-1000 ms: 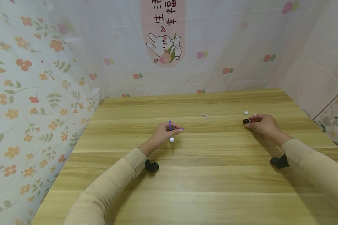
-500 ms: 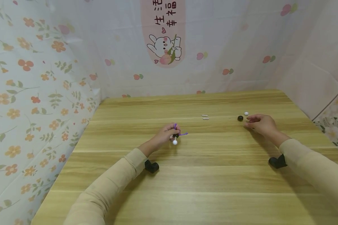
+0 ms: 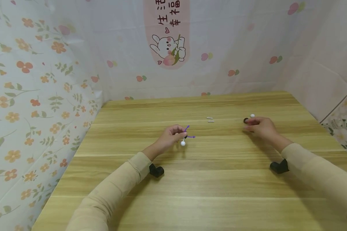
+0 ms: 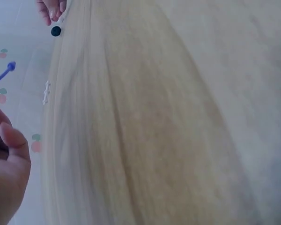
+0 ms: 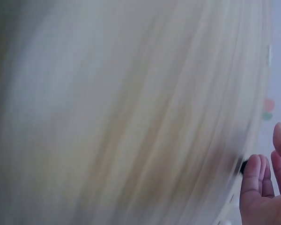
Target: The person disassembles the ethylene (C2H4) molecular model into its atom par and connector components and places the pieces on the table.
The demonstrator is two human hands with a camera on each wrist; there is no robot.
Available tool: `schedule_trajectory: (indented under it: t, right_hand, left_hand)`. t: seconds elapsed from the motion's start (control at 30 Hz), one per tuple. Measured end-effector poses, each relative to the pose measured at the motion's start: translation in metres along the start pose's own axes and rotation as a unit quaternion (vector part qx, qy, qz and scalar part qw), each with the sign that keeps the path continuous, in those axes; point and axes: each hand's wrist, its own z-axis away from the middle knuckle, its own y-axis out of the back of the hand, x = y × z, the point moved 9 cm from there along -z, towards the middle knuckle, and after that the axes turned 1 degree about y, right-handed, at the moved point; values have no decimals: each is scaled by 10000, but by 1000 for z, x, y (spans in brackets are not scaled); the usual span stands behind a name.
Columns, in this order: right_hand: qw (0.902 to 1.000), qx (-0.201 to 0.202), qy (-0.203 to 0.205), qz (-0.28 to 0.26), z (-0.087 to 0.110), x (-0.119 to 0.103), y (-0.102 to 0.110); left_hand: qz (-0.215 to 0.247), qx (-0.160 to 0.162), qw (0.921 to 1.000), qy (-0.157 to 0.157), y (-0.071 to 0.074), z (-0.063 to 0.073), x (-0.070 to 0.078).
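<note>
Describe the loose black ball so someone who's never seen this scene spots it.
Start with the wooden table and go to its far right. There, find the person's right grip. On its side toward the table's middle is the black ball, whose dark colour sets it apart from the white ball just beyond.

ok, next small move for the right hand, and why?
Probably pinch the black ball: the right hand is right at it with no grip visible, while the left hand holds a piece whose purple sticks have bare outer ends.
</note>
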Motion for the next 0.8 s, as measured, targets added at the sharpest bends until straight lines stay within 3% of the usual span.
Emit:
schedule_trajectory:
  t: [0.33,0.6,0.8]
  right_hand:
    - [9986,-383,312,-208,6,-37,-39]
    - [9938,-755,358,-733,8,-60,-70]
    - [9826,-956,759,-1400,15,-87,-92]
  left_hand:
    - [533,-75,9985,105,-3,0,0]
    - [476,9,9985,253,-4,-2,-2]
    - [271,-88,9989,366,-7,-3,-4]
